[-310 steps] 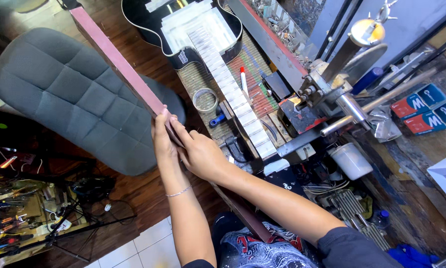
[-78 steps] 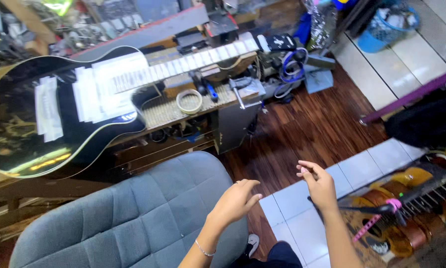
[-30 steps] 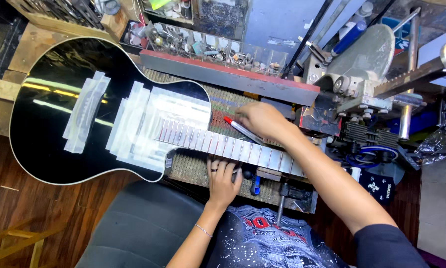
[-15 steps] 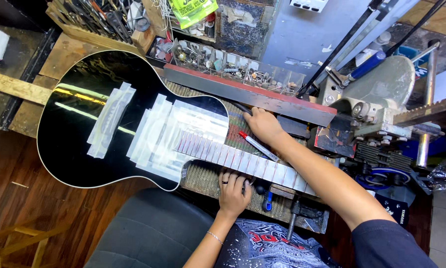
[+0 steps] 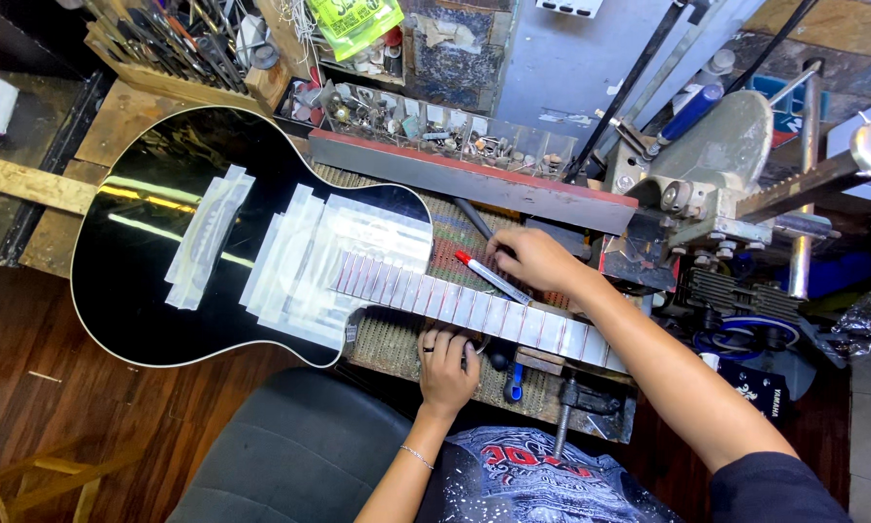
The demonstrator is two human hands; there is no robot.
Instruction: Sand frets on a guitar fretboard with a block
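Black guitar flat across bench mat, taped neck steadied by left hand pressed, fingers spread; right hand apparently pinching red-capped marker just beyond neck

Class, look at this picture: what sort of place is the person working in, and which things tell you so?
Most likely a guitar repair workshop. A black guitar with taped body and fretboard lies on a cluttered workbench, a rack of hand tools stands behind it, and a metal bench machine sits at the right.
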